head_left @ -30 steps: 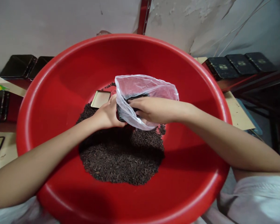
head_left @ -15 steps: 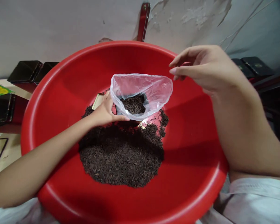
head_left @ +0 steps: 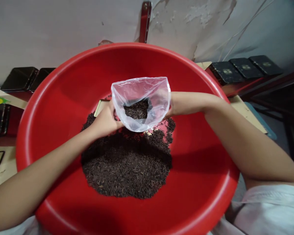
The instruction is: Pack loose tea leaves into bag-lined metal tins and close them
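A big red plastic basin [head_left: 201, 182] fills the view, with a heap of dark loose tea leaves [head_left: 127, 163] in its middle. Above the heap stands a clear plastic bag [head_left: 147, 89], open at the top, lining a dark tin partly filled with tea. My left hand [head_left: 104, 120] grips the bag and tin from the left side. My right hand [head_left: 176, 103] holds the bag's right side, its fingers hidden behind the plastic. A pale metal lid [head_left: 99, 107] lies in the basin just behind my left hand.
Black tins [head_left: 245, 68] stand in a row on the bench at the back right, and more black tins [head_left: 22, 78] at the back left. A red metal post [head_left: 143, 19] rises along the cracked wall behind the basin. Papers lie at the left edge.
My right hand lifted out of the bag, rose to the upper right, then came back down to the bag's right side. The bag now stands open and a little further left.
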### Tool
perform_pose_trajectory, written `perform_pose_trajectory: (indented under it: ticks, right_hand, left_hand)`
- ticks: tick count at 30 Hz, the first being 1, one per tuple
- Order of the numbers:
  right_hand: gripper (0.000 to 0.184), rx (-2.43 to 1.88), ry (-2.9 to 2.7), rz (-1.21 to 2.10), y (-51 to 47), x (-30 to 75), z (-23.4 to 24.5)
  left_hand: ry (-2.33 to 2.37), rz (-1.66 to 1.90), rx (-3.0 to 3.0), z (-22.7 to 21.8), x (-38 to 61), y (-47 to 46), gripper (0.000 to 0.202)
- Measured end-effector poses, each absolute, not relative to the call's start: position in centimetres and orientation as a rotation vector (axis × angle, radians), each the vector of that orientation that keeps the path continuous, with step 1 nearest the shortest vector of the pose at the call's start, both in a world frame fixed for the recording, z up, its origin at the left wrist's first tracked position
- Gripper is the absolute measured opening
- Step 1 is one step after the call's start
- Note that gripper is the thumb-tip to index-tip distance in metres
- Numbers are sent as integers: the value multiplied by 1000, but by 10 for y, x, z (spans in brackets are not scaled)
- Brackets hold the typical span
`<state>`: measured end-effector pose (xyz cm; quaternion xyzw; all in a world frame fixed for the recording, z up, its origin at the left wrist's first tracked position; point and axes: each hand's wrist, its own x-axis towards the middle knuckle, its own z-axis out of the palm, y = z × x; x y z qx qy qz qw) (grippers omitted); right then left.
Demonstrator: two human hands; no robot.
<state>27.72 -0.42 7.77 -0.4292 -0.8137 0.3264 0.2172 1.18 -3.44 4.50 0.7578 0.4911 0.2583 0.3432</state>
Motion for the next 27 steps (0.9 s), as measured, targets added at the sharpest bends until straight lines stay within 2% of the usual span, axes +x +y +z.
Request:
perform_pose_trajectory:
  ticks: [4,10,15,19,20,22,24,27]
  right_hand:
    - [31,-1130,-2222,1225,-8,262,74]
    - [23,-1108,-2076,1144,-15,238,55]
    - [20,-1153,-2110,1080,-25,228,51]
    - [20,-1139,-2274,1151,-26,230,62]
    - [24,-1125,-2342,1192,-27,232,67]
    - [47,-1118,-2463,1245,-32,234,76]
    - [60,-1227,-2478,1153,-39,232,81]
    - [38,-1382,-2302,941,-46,224,78]
  left_hand:
    - [1215,579,2007,53,11,-35,40]
    - [1415,595,2192,50,25,-37,39]
    - [1510,791,1915,43,35,-33,49]
    - [1256,751,1825,43,35,-26,28]
    - [1231,752,1821,43,35,-26,24]
    - [1273,804,1821,41,36,-27,16]
    - [1358,854,1869,37,37,-29,10]
    - [1501,840,2021,28,40,-35,8]
